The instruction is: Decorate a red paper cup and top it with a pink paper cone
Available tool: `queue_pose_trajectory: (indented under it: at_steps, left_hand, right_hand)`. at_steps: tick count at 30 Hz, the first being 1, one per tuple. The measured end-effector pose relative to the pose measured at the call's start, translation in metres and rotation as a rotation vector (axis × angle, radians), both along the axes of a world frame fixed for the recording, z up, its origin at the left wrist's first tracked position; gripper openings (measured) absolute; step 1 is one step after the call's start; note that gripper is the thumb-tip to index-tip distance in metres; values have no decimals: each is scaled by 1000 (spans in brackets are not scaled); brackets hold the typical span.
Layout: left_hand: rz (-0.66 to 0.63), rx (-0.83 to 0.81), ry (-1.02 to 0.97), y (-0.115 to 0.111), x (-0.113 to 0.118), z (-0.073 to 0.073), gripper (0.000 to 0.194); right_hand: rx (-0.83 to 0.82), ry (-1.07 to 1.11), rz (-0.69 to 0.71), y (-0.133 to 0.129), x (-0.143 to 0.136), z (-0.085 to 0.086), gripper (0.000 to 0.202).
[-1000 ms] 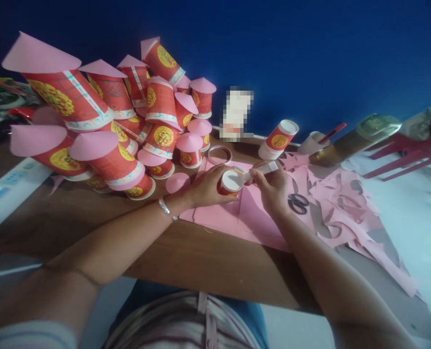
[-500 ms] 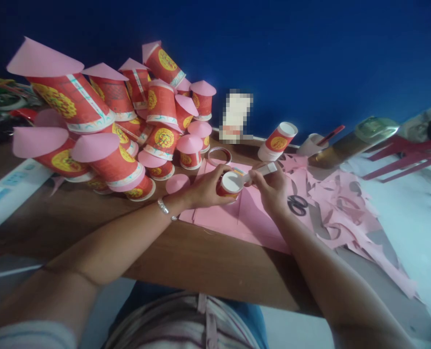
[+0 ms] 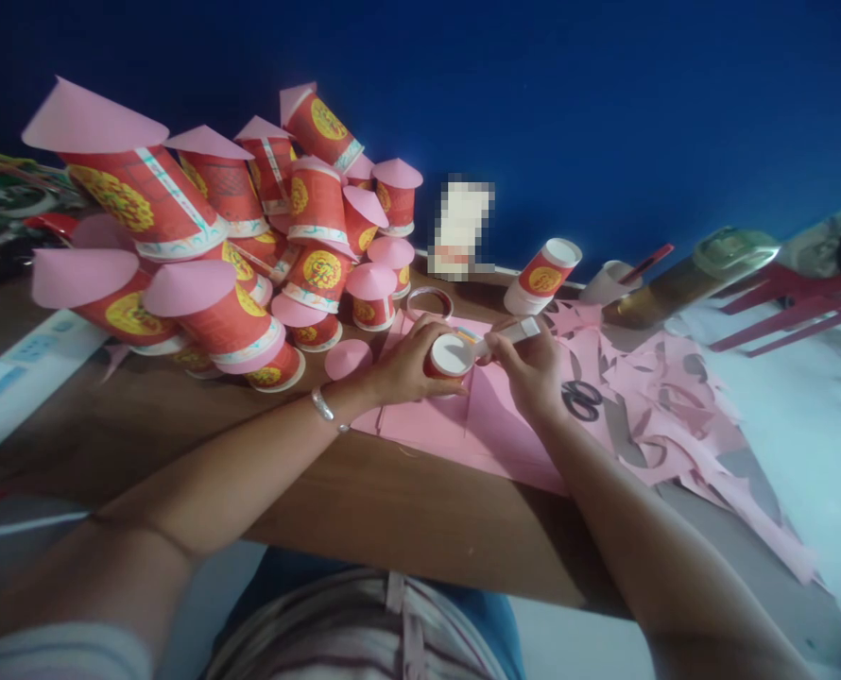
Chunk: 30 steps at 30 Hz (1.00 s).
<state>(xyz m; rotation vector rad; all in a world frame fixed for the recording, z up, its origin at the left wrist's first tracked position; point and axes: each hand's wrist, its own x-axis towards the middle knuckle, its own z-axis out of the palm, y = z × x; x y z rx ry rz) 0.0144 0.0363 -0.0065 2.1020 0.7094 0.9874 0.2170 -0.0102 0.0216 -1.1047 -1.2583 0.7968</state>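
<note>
My left hand (image 3: pixel 415 364) wraps round a red paper cup (image 3: pixel 452 356), its round white end facing up. In my right hand (image 3: pixel 530 364) is a pale tube (image 3: pixel 522 330) with a white end, pinched between thumb and fingers. The tube's other end is at the cup's right rim; whether they touch I cannot tell. Beneath both hands lie pink paper sheets (image 3: pixel 427 425). A small pink paper cone (image 3: pixel 348 359) is left of my left hand. Black-handled scissors (image 3: pixel 581 400) rest beside my right wrist.
Several red cups with pink cone tops (image 3: pixel 197 307) are stacked at the left. Behind my hands are a tape roll (image 3: pixel 430 303) and upright cups (image 3: pixel 544 274). Pink paper scraps (image 3: pixel 676 406) cover the right side, near a white cup with a red pen (image 3: pixel 609 281) and a bottle (image 3: pixel 690 274).
Almost nothing differs. The cup in my left hand has shifted or turned very slightly; my right hand stays in place with the tube at the rim.
</note>
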Motion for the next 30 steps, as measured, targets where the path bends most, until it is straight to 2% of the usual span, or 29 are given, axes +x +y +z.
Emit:
queue_pose_trajectory:
  at_steps: [7,11,19,25,30]
  left_hand:
    - [34,-105,-6,-5,0,1,71]
    - [53,-104,-28,-3,-1,-2,73]
    - [-11,-156,-38,-5,-3,4,70]
    - [-10,-150,-10,-7,-4,7,67]
    - [-1,-161,-22,-8,-3,10,65]
  right_hand:
    - [2,23,9,0,0,0,44]
    - [-9,57,15,0,0,0,43]
    - [-95,270,25,5,0,-5,43]
    - [0,131,25,0,-2,0,40]
    - [16,58,-5,-1,-1,1,43]
